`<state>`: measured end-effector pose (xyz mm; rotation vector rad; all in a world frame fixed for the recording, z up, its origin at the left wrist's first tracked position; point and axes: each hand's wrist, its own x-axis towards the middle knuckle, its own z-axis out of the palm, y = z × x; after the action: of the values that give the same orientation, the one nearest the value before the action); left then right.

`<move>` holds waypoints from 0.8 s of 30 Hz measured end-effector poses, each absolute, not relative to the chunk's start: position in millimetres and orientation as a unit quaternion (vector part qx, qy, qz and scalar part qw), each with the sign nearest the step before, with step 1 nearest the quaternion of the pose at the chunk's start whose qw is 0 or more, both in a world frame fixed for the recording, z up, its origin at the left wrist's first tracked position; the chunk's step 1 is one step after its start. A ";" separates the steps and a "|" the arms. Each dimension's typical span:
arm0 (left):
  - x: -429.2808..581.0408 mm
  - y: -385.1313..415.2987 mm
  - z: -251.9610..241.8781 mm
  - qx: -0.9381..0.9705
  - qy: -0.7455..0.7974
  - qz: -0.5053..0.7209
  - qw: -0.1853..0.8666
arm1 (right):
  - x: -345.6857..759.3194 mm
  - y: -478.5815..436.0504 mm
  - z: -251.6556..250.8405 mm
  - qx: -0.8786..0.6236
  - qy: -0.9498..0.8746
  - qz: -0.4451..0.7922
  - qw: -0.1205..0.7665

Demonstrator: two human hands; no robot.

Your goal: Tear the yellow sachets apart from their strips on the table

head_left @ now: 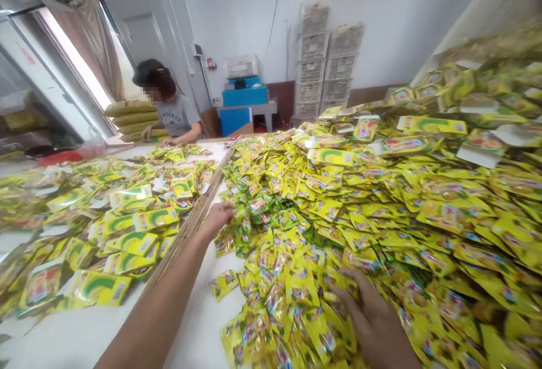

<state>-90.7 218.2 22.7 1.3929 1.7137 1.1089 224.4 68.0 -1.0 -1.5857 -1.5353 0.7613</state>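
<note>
A huge heap of small yellow sachets (381,211) covers the right side of the white table (76,335). My left hand (218,216) reaches forward to the heap's left edge, fingers curled into the sachets there; what it grips is hidden. My right hand (372,318) lies near the bottom, palm down on the sachets with fingers spread among them. Larger yellow-green packets (127,228) lie scattered on the left side, beyond a wooden strip (199,211) that divides the table.
A co-worker in a grey shirt (175,114) sits at the far left end of the table beside stacked yellow sacks (131,117). Blue boxes (245,98) and stacked white crates (326,64) stand against the back wall. Flat cartons top the heap at right.
</note>
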 end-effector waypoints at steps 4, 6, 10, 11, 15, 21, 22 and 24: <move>-48.8 165.6 28.0 0.493 0.619 0.436 0.429 | 217.6 73.3 16.7 -0.610 -0.515 0.431 0.421; -25.7 140.0 27.2 0.472 0.603 0.450 0.460 | 215.1 73.4 21.9 -0.574 -0.478 0.501 0.437; 21.6 94.9 28.8 0.425 0.551 0.486 0.529 | 211.7 67.5 28.3 -0.473 -0.473 0.568 0.480; 32.2 85.5 30.8 0.409 0.537 0.491 0.550 | 211.5 65.9 29.2 -0.456 -0.476 0.573 0.488; 61.6 60.1 40.9 0.366 0.513 0.512 0.584 | 215.2 64.1 28.9 -0.448 -0.482 0.587 0.472; 77.4 49.4 41.9 0.369 0.515 0.533 0.561 | 222.7 58.8 35.3 -0.527 -0.585 0.439 0.432; 79.5 48.3 40.6 0.365 0.518 0.543 0.550 | 223.3 55.6 39.0 -0.536 -0.599 0.421 0.420; 84.0 47.0 38.7 0.350 0.524 0.567 0.530 | 224.9 48.7 47.5 -0.541 -0.613 0.410 0.403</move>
<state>84.0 47.0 38.7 0.8357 1.2513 1.3532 224.9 48.7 47.5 -1.3675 -1.5488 1.0356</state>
